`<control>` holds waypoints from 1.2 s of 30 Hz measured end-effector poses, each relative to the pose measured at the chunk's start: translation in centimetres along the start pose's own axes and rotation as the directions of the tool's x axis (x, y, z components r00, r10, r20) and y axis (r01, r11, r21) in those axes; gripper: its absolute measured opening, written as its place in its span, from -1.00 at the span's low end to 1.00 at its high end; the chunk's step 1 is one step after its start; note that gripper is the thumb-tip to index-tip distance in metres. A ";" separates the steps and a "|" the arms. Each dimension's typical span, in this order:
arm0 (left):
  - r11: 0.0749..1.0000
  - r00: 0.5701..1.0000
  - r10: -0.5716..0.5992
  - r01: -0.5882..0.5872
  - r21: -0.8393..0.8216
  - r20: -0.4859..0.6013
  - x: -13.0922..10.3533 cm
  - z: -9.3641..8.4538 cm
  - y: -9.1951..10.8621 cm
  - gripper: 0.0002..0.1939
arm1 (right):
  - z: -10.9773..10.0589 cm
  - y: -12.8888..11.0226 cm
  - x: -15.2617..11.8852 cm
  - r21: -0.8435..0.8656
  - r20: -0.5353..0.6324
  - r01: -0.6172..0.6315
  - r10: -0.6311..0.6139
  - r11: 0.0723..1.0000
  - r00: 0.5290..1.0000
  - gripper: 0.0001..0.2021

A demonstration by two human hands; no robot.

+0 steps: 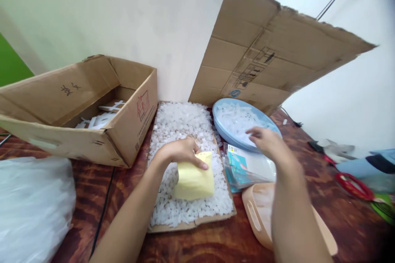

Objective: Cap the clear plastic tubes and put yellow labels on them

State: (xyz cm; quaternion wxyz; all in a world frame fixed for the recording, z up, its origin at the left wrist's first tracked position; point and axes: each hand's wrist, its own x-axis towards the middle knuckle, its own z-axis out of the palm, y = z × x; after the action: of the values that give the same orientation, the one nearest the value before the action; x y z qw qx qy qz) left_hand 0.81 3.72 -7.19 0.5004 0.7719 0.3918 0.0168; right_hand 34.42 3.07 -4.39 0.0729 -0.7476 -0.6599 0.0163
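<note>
My left hand holds a pale yellow folded sheet, thumb across its upper right corner. It is over a flat cardboard piece covered with small translucent white pieces. My right hand reaches over the near rim of a round blue basin, its fingers partly bent and apart. White translucent strips fill the basin below those fingers. I see nothing clearly held in that hand. Clear packets with teal-and-white cards lie just below the basin.
At left stands an open cardboard box with white plastic pieces. A white plastic bag lies nearer. A peach-coloured basket sits under my right forearm. Cardboard leans behind the basin. Red-handled scissors lie right.
</note>
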 end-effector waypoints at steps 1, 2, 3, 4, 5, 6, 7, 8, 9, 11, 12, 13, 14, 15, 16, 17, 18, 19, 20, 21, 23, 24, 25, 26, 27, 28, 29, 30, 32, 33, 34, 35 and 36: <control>0.998 0.999 -0.029 0.028 0.062 0.017 0.2 0.2 -0.1 -0.56 | 0.4 -1.1 2.2 -0.015 0.079 -0.007 0.008 1.000 0.997 -0.76; 0.991 0.998 -0.058 0.056 0.122 0.010 0.4 0.4 -0.2 -0.57 | 1.0 -1.9 4.0 -0.032 0.154 -0.012 0.017 0.999 0.988 -0.81; 0.981 0.996 -0.084 0.086 0.172 -0.021 0.5 0.6 -0.4 -0.59 | 1.6 -2.4 5.4 -0.047 0.218 -0.016 0.026 0.999 0.976 -0.82; 0.971 0.992 -0.101 0.114 0.208 -0.070 0.5 0.7 -0.6 -0.61 | 2.2 -2.7 6.5 -0.061 0.268 -0.021 0.037 0.998 0.963 -0.78; 0.961 0.986 -0.112 0.139 0.238 -0.126 0.5 0.8 -0.8 -0.63 | 2.8 -2.9 7.1 -0.073 0.305 -0.026 0.047 0.997 0.951 -0.72; 0.952 0.976 -0.112 0.159 0.261 -0.186 0.4 0.8 -1.0 -0.64 | 3.3 -2.9 7.5 -0.082 0.329 -0.031 0.056 0.996 0.943 -0.68; 0.946 0.964 -0.102 0.171 0.277 -0.246 0.3 0.8 -1.1 -0.63 | 3.6 -2.9 7.7 -0.088 0.338 -0.036 0.064 0.995 0.939 -0.66; 0.942 0.950 -0.082 0.173 0.288 -0.303 0.2 0.8 -1.2 -0.62 | 3.8 -2.8 7.7 -0.090 0.335 -0.043 0.071 0.995 0.940 -0.66; 0.940 0.933 -0.055 0.168 0.296 -0.356 0.1 0.8 -1.3 -0.63 | 3.8 -2.8 7.8 -0.090 0.319 -0.053 0.079 0.995 0.945 -0.66; 0.939 0.898 0.002 0.150 0.310 -0.440 0.3 1.0 -1.4 -0.73 | 3.1 -2.8 7.8 -0.076 0.241 -0.084 0.100 0.994 0.965 -0.70; 0.938 0.885 0.026 0.139 0.317 -0.465 0.5 1.1 -1.4 -0.78 | 2.5 -3.0 7.8 -0.060 0.182 -0.106 0.115 0.993 0.977 -0.75; 0.937 0.877 0.045 0.128 0.324 -0.478 0.8 1.4 -1.4 -0.79 | 1.8 -3.2 7.7 -0.037 0.109 -0.129 0.132 0.991 0.985 -0.80; 0.936 0.876 0.060 0.117 0.331 -0.479 1.1 1.7 -1.4 -0.78 | 1.0 -3.6 7.5 -0.003 0.028 -0.146 0.146 0.989 0.989 -0.84; 0.935 0.879 0.069 0.107 0.338 -0.472 1.5 2.1 -1.5 -0.78 | 0.2 -4.1 7.0 0.038 -0.053 -0.157 0.159 0.987 0.986 -0.84; 0.934 0.884 0.075 0.099 0.344 -0.461 1.9 2.4 -1.5 -0.79 | -0.5 -4.8 6.4 0.078 -0.129 -0.158 0.167 0.984 0.977 -0.81; 0.932 0.890 0.079 0.094 0.349 -0.449 2.3 2.8 -1.6 -0.80 | -1.1 -5.7 5.5 0.144 -0.199 -0.139 0.166 0.980 0.966 -0.77; 0.931 0.896 0.080 0.089 0.354 -0.437 2.6 3.1 -1.7 -0.82 | -1.5 -6.8 4.5 0.227 -0.255 -0.101 0.159 0.969 0.954 -0.72; 0.930 0.900 0.083 0.084 0.358 -0.428 2.8 3.4 -1.8 -0.83 | -1.7 -8.0 3.3 0.341 -0.305 -0.033 0.144 0.939 0.942 -0.68; 0.929 0.903 0.089 0.077 0.362 -0.420 3.0 3.6 -1.9 -0.84 | -1.7 -9.3 2.2 0.571 -0.368 0.111 0.132 0.814 0.920 -0.66; 0.928 0.905 0.096 0.068 0.365 -0.414 3.1 3.7 -2.0 -0.84 | -1.4 -10.5 1.2 0.727 -0.401 0.243 0.109 0.642 0.910 -0.64; 0.929 0.909 0.114 0.046 0.367 -0.402 3.2 3.8 -2.3 -0.84 | -0.5 -12.5 -0.3 0.862 -0.379 0.324 0.071 0.390 0.923 -0.65; 0.931 0.910 0.121 0.035 0.364 -0.397 3.2 3.8 -2.5 -0.83 | 0.0 -13.2 -0.7 0.886 -0.347 0.309 0.053 0.346 0.936 -0.68; 0.933 0.910 0.127 0.026 0.358 -0.395 3.2 3.8 -2.7 -0.83 | 0.6 -13.6 -0.8 0.897 -0.307 0.275 0.041 0.346 0.951 -0.70; 0.937 0.909 0.133 0.015 0.349 -0.396 3.3 3.8 -2.9 -0.82 | 1.1 -13.8 -0.7 0.899 -0.267 0.235 0.039 0.369 0.963 -0.71; 0.941 0.906 0.139 0.004 0.337 -0.399 3.3 3.7 -3.1 -0.82 | 1.5 -13.8 -0.5 0.897 -0.228 0.194 0.039 0.397 0.973 -0.70; 0.947 0.903 0.148 -0.011 0.322 -0.404 3.3 3.6 -3.3 -0.82 | 1.9 -13.7 -0.2 0.894 -0.192 0.159 0.039 0.420 0.981 -0.68; 0.953 0.898 0.158 -0.029 0.303 -0.411 3.3 3.5 -3.5 -0.83 | 2.3 -13.5 0.2 0.894 -0.169 0.134 0.045 0.427 0.985 -0.65; 0.958 0.891 0.172 -0.052 0.281 -0.420 3.2 3.2 -3.6 -0.85 | 2.5 -13.4 0.4 0.901 -0.155 0.120 0.050 0.418 0.987 -0.64; 0.964 0.873 0.204 -0.100 0.246 -0.443 3.0 2.4 -3.6 -0.88 | 2.9 -13.3 0.8 0.928 -0.132 0.110 0.038 0.357 0.990 -0.64; 0.967 0.855 0.217 -0.124 0.220 -0.472 2.9 2.0 -3.4 -0.88 | 3.0 -13.4 0.8 0.942 -0.118 0.109 0.011 0.317 0.993 -0.64; 0.973 0.823 0.222 -0.155 0.169 -0.523 2.7 1.4 -3.2 -0.86 | 3.2 -13.5 0.8 0.955 -0.097 0.103 -0.034 0.279 0.995 -0.66; 0.976 0.780 0.213 -0.200 0.088 -0.588 2.6 0.9 -3.0 -0.83 | 3.3 -13.8 0.8 0.962 -0.070 0.092 -0.094 0.256 0.993 -0.66; 0.965 0.729 0.188 -0.263 -0.016 -0.658 2.4 0.4 -2.8 -0.80 | 3.5 -14.2 0.7 0.964 -0.042 0.082 -0.161 0.253 0.986 -0.66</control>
State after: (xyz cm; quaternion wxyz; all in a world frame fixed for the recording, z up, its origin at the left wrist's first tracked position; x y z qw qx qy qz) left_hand 1.02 5.41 -10.45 0.3680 0.7311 0.4431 0.3658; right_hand 20.14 5.75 -5.96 0.4908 -0.4958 -0.5718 0.4317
